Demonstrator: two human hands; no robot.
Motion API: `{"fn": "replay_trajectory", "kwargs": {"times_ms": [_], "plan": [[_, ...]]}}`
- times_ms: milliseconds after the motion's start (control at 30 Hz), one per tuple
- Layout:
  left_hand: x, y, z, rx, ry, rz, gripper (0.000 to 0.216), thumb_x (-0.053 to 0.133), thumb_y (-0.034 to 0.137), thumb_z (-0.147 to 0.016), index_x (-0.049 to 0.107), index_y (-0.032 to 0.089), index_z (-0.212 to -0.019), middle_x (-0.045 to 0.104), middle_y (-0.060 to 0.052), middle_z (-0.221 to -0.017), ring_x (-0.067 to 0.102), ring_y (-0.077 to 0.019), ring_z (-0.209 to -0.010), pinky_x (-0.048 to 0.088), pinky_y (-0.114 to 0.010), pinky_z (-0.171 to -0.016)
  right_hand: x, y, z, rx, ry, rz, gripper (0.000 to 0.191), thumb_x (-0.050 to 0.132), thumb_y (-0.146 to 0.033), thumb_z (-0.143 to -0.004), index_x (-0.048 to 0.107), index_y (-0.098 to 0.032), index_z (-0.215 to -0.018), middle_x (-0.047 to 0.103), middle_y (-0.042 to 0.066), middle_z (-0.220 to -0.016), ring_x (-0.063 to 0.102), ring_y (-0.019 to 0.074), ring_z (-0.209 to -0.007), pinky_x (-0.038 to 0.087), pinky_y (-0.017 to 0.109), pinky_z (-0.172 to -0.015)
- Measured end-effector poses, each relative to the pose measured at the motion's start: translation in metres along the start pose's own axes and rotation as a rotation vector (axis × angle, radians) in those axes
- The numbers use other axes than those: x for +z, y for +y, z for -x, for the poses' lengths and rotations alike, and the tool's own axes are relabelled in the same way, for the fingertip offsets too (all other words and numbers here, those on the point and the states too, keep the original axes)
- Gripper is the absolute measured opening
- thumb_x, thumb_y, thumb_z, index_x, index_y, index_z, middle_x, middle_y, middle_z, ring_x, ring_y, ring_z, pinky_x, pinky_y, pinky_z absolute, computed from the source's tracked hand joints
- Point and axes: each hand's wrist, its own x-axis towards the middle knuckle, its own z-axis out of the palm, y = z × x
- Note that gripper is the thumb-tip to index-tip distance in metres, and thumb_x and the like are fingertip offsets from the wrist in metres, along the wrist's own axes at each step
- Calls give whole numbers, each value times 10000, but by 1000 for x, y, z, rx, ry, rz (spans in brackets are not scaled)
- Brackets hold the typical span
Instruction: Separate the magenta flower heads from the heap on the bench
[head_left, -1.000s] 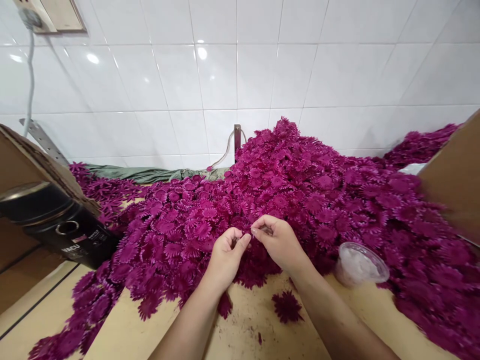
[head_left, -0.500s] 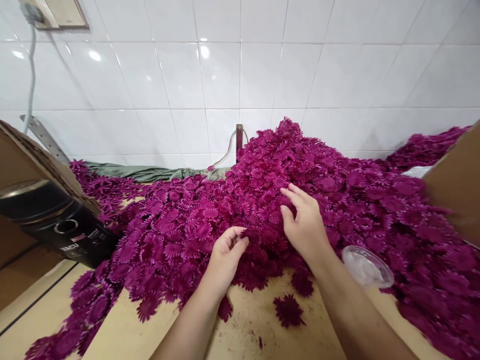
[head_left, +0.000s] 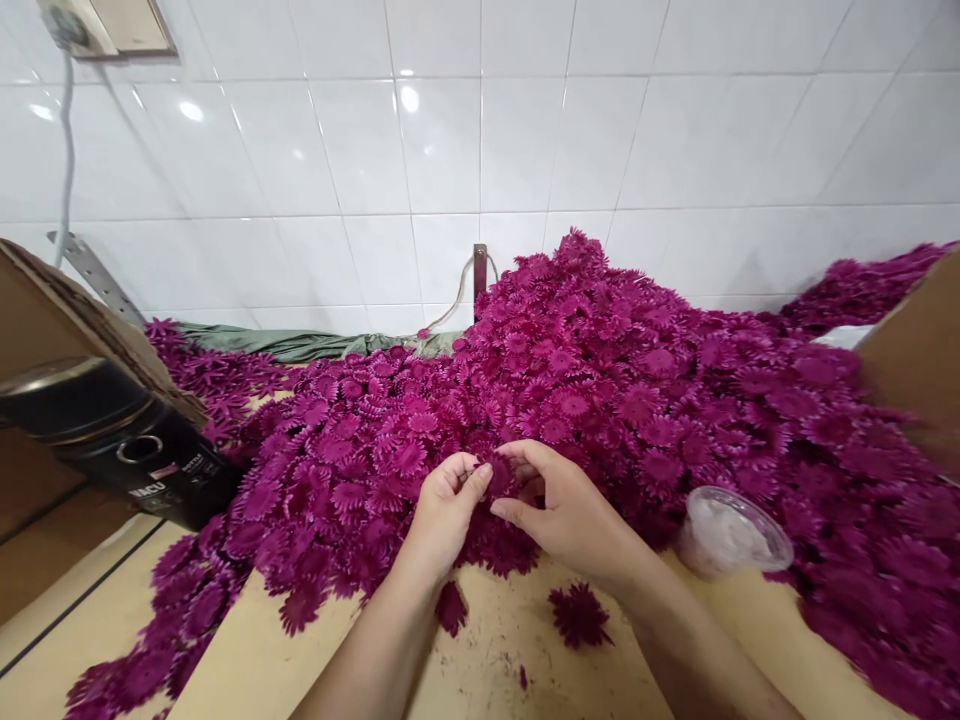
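Note:
A big heap of magenta fabric flower petals covers the wooden table up to the tiled wall. At the heap's near edge my left hand and my right hand meet, fingers curled around one magenta flower piece held between them. My left thumb and fingers pinch its left side. The right hand cups it from the right and below. Two loose flower pieces lie on the bare wood just in front of my wrists.
A clear plastic cup with something whitish in it lies at the right of my right wrist. A black canister lies on its side at the left under a cardboard flap. Another cardboard panel stands at the right. Green cloth lies along the wall.
My right hand reached out into the heap with fingers spread, then came back to my left hand. Both hands now close on one flower piece.

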Motion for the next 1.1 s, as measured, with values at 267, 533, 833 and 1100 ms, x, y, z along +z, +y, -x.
{"fn": "replay_trajectory", "kwargs": {"times_ms": [267, 533, 833, 1100], "plan": [[1, -1, -3, -8, 38, -109, 421, 647, 510, -558, 405, 169, -503, 353, 78, -481, 292, -63, -477, 255, -181, -467, 4, 6, -11, 51, -35, -167, 115, 543, -256, -717, 551, -163, -784, 598, 21, -752, 556, 128, -698, 448, 267, -648], [4, 5, 1, 54, -42, -173, 430, 602, 550, -594, 413, 173, -510, 349, 70, -493, 287, -69, -480, 270, -194, -479, 3, -2, -13, 41, 55, -159, 76, 501, -187, -677, 494, -184, -602, 449, -52, -521, 409, 90, -486, 343, 224, -488], [-4, 10, 4, 127, 119, -118, 337, 625, 453, -618, 451, 173, -547, 415, 56, -528, 353, -77, -513, 317, -189, -518, -54, 30, -47, 131, 792, 131, 59, 485, -225, -685, 511, -176, -703, 529, 28, -616, 501, 167, -565, 430, 336, -612], [1, 8, 3, -4, 23, -65, 254, 662, 375, -566, 528, 170, -635, 468, 44, -573, 398, -87, -530, 327, -193, -507, -15, 2, -17, -211, 376, 277, 149, 501, -273, -759, 569, -183, -857, 600, 92, -916, 527, 221, -901, 409, 404, -830]]}}
